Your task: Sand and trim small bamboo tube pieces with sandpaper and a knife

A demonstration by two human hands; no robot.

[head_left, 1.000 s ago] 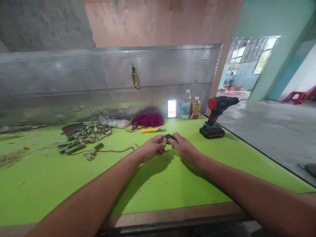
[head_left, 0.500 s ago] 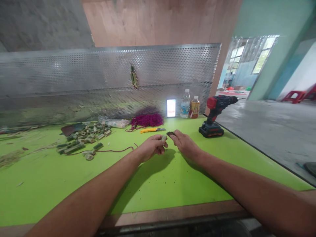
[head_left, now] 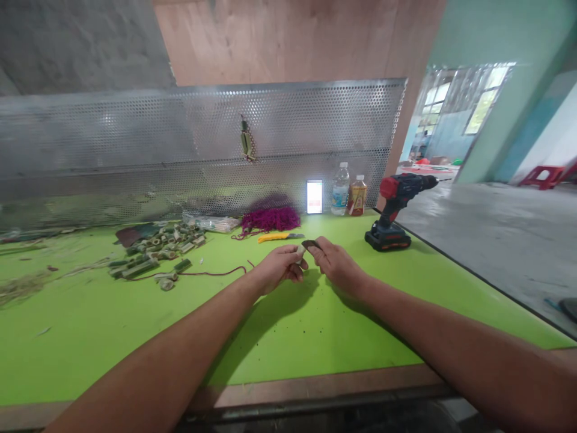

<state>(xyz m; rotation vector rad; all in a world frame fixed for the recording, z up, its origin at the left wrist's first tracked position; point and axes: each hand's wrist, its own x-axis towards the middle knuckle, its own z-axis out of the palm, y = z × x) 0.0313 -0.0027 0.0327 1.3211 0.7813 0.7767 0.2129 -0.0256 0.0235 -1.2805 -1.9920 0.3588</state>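
Observation:
My left hand (head_left: 285,264) is closed on a short piece of bamboo (head_left: 300,250), pinched between thumb and fingers. In my right hand (head_left: 332,258) is a small dark folded piece that looks like sandpaper (head_left: 311,244). Its tip meets the end of the bamboo, or comes very close to it. Both hands are above the green tabletop (head_left: 288,355), where dark specks lie scattered. Just behind them rests a yellow utility knife (head_left: 273,238) with its blade out.
Left of the hands lie a pile of cut bamboo pieces (head_left: 169,243) and a dark red cord (head_left: 211,274). Purple string (head_left: 270,219), a lit phone (head_left: 314,197) and two bottles (head_left: 341,191) line the back. A cordless drill (head_left: 391,210) stands upright at right.
The dark sandpaper-like piece has come left against the bamboo piece, closing the small gap between them. The whole view has shifted slightly.

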